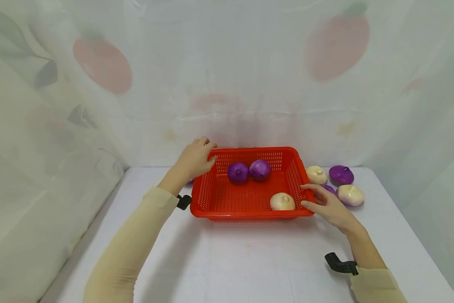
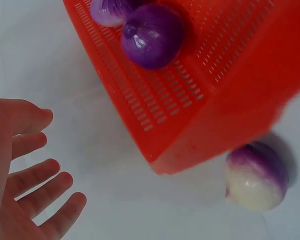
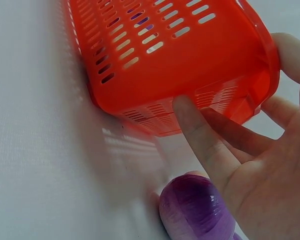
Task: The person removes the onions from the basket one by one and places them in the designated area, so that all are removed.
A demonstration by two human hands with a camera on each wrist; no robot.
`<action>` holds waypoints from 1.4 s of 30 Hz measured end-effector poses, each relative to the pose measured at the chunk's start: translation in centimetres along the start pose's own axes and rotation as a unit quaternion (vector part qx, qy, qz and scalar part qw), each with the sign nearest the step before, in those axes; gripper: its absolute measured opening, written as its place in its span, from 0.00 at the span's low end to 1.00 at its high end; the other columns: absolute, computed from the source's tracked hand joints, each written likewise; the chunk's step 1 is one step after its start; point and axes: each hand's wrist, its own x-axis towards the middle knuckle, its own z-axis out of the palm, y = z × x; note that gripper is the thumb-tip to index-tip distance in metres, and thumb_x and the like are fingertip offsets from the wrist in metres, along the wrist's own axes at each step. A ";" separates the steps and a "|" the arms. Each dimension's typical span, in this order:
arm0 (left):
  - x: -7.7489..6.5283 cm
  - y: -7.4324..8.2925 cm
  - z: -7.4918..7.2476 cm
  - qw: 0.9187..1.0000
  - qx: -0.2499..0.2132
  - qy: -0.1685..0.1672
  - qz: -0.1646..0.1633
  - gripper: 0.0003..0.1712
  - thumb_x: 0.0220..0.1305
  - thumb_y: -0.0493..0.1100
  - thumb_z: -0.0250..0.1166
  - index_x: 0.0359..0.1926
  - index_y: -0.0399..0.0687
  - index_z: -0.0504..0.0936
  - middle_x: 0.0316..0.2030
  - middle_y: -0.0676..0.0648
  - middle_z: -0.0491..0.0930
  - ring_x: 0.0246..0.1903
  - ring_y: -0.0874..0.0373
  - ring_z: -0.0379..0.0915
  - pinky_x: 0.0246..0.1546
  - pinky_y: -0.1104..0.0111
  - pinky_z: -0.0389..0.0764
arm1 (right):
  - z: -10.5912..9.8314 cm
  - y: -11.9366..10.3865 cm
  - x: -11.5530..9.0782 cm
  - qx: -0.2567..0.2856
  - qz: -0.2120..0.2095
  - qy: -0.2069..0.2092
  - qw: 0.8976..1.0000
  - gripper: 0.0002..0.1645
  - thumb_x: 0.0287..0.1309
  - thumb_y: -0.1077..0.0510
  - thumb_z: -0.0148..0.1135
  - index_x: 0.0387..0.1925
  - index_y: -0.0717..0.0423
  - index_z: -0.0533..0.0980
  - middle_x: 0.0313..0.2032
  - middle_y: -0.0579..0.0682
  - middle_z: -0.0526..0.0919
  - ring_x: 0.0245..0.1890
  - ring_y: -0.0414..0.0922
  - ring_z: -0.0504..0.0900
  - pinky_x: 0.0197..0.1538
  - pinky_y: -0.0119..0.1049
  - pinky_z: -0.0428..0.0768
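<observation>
A red plastic basket [image 1: 249,213] with slotted walls holds two purple onions [image 1: 238,173] at its back and one whitish onion [image 1: 282,202] near its front right. My right hand [image 1: 327,206] grips the basket's rim at the front right corner, thumb at the rim and fingers against the outer wall, as the right wrist view shows. Beyond the back left corner, my left hand [image 1: 197,159] hovers with spread, slightly bent fingers. In the left wrist view this hand [image 2: 32,185] holds nothing and is apart from the basket.
Right of the basket lie several onions, among them a purple one [image 1: 341,175] and a whitish one [image 1: 350,195]. Another onion [image 2: 256,177], purple and white, lies by the basket's left side. A printed curtain [image 1: 249,75] hangs behind the white table [image 1: 230,261].
</observation>
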 end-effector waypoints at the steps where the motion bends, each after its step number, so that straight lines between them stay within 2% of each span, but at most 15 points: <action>1: 0.3 0.2 0.0 1.000 0.003 -0.003 0.003 0.22 0.68 0.45 0.62 0.61 0.43 0.78 0.53 0.40 0.75 0.53 0.41 0.72 0.51 0.48 0.78 | 0.0 0.0 0.0 -0.001 0.000 0.001 1.000 0.34 0.69 0.49 0.64 0.71 0.55 0.66 0.72 0.62 0.65 0.68 0.64 0.69 0.57 0.31 0.77; 8: 2.2 1.6 0.7 0.999 0.025 -0.014 0.029 0.21 0.68 0.45 0.62 0.60 0.44 0.79 0.53 0.40 0.75 0.52 0.42 0.72 0.51 0.50 0.79 | 0.0 0.0 -0.2 -0.004 0.004 0.004 1.000 0.35 0.69 0.49 0.65 0.71 0.54 0.66 0.71 0.63 0.65 0.67 0.64 0.70 0.58 0.38 0.79; 15: 3.4 2.8 2.1 0.997 0.053 -0.029 0.052 0.19 0.70 0.46 0.61 0.59 0.46 0.78 0.51 0.42 0.74 0.50 0.43 0.72 0.52 0.51 0.78 | 0.3 -0.1 -0.4 0.006 0.001 0.001 1.000 0.34 0.69 0.50 0.65 0.71 0.56 0.66 0.70 0.64 0.67 0.66 0.64 0.71 0.54 0.29 0.78; 19: 3.8 3.3 2.8 0.996 0.059 -0.042 0.054 0.20 0.70 0.47 0.61 0.60 0.46 0.78 0.51 0.42 0.73 0.52 0.43 0.71 0.56 0.50 0.76 | 0.5 -0.2 -0.3 0.009 0.000 0.001 1.000 0.35 0.69 0.50 0.65 0.70 0.57 0.66 0.70 0.65 0.67 0.65 0.64 0.71 0.54 0.31 0.79; 24: 3.9 3.7 3.7 0.995 0.057 -0.068 0.048 0.23 0.71 0.47 0.60 0.64 0.45 0.76 0.55 0.42 0.72 0.58 0.43 0.67 0.62 0.50 0.72 | 0.7 -0.1 -0.3 0.005 -0.001 -0.002 1.000 0.34 0.68 0.50 0.65 0.70 0.56 0.66 0.71 0.64 0.66 0.67 0.64 0.69 0.57 0.38 0.80; 32: 4.1 4.2 5.3 0.993 0.051 -0.105 0.032 0.24 0.71 0.48 0.59 0.65 0.48 0.75 0.61 0.41 0.69 0.62 0.43 0.64 0.64 0.48 0.69 | 0.7 0.1 -0.2 0.003 -0.012 0.001 1.000 0.33 0.68 0.51 0.65 0.69 0.57 0.67 0.70 0.64 0.67 0.66 0.65 0.71 0.54 0.30 0.79; 42: 4.1 4.8 6.2 0.987 0.032 -0.157 -0.003 0.33 0.68 0.52 0.65 0.71 0.52 0.70 0.71 0.40 0.62 0.70 0.42 0.57 0.69 0.45 0.64 | 0.8 -0.2 -0.4 0.011 -0.011 0.001 1.000 0.33 0.68 0.51 0.65 0.69 0.57 0.67 0.69 0.65 0.68 0.65 0.65 0.71 0.53 0.30 0.79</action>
